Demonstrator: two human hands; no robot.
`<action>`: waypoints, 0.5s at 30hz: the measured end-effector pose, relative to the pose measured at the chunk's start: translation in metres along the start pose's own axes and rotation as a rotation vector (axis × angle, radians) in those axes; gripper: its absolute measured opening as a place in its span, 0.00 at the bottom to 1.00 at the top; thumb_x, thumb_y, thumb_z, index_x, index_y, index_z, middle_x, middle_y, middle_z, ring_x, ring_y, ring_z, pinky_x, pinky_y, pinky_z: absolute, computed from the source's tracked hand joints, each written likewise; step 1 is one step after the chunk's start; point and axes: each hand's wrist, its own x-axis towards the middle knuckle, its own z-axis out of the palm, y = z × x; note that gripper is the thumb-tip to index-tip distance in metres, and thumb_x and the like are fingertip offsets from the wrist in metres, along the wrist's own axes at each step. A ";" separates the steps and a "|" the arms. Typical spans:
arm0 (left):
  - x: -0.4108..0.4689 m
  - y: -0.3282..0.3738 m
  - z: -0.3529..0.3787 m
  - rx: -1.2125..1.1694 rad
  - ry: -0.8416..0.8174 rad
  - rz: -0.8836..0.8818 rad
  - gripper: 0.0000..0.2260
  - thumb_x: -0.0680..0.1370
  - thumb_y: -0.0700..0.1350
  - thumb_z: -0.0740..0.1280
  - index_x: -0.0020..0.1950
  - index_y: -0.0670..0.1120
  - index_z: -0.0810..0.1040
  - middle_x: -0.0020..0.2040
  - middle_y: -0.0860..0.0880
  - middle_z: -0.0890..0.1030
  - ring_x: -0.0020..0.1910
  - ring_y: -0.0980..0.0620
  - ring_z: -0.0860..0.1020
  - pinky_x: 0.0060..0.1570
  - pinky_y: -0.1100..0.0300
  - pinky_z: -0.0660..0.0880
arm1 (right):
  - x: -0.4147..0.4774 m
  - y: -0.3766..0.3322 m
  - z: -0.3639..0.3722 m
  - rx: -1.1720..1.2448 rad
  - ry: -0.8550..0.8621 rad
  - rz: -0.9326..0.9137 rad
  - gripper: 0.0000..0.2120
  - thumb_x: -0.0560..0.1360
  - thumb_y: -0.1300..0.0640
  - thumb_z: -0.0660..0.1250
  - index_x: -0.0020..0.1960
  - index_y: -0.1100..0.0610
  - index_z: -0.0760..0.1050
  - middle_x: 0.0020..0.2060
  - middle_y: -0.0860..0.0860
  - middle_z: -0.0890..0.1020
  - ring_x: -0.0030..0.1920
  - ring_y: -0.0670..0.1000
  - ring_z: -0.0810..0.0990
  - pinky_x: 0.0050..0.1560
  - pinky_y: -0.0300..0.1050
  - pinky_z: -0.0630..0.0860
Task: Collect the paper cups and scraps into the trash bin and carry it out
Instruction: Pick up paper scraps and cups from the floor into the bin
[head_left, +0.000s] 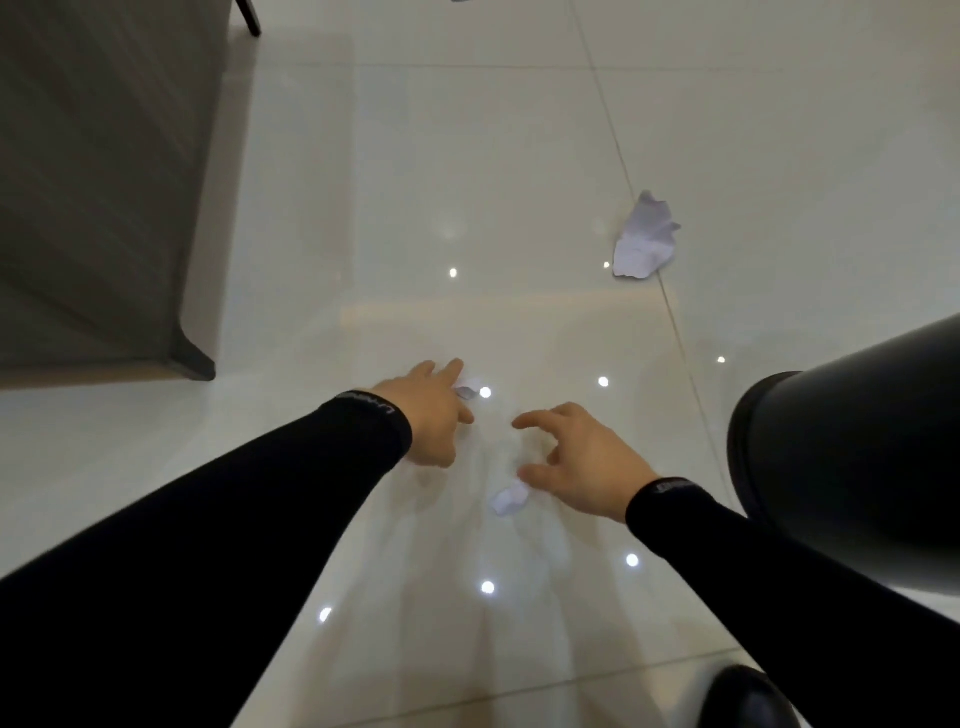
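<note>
Reflecting surface: glossy pale tiled floor (467, 156) with grout lines and ceiling-light spots.
Furniture: grey upholstered piece (98, 182) at 10 o'clock, dark leg on the floor.
Trash bin: black trash bin (852, 467) at 3 o'clock, beside the right forearm.
Large scrap: crumpled paper (644, 236) at 1 o'clock, well apart from both hands.
Left hand: left hand (431, 413), fingers spread wide, touching a small scrap (467, 391).
Right hand: right hand (582, 460), fingers curled and parted, thumb touching another small scrap (510, 498).
Foot: dark shoe (748, 699) at 5 o'clock.

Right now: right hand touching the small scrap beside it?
Cannot tell. In the head view the right hand has its thumb tip at the edge of the small scrap; contact or gap unclear.
</note>
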 end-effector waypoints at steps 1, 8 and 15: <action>0.003 0.002 0.002 0.014 -0.020 0.001 0.27 0.74 0.49 0.63 0.73 0.56 0.62 0.78 0.50 0.40 0.76 0.47 0.45 0.70 0.48 0.59 | -0.003 0.001 0.003 -0.047 -0.006 -0.027 0.23 0.71 0.50 0.66 0.65 0.45 0.69 0.68 0.52 0.65 0.51 0.53 0.79 0.54 0.45 0.75; 0.015 -0.005 -0.007 -0.047 0.066 -0.102 0.30 0.73 0.47 0.63 0.73 0.45 0.60 0.71 0.47 0.68 0.63 0.45 0.72 0.61 0.53 0.71 | -0.009 0.007 0.014 -0.318 -0.044 -0.309 0.18 0.73 0.53 0.64 0.62 0.47 0.73 0.76 0.50 0.56 0.63 0.57 0.72 0.53 0.45 0.71; -0.006 -0.014 -0.027 -0.070 0.205 -0.087 0.16 0.75 0.45 0.60 0.61 0.40 0.73 0.68 0.49 0.68 0.53 0.47 0.77 0.47 0.58 0.70 | -0.006 0.015 0.036 -0.510 -0.110 -0.453 0.20 0.74 0.66 0.55 0.64 0.58 0.72 0.71 0.53 0.64 0.64 0.57 0.66 0.56 0.51 0.68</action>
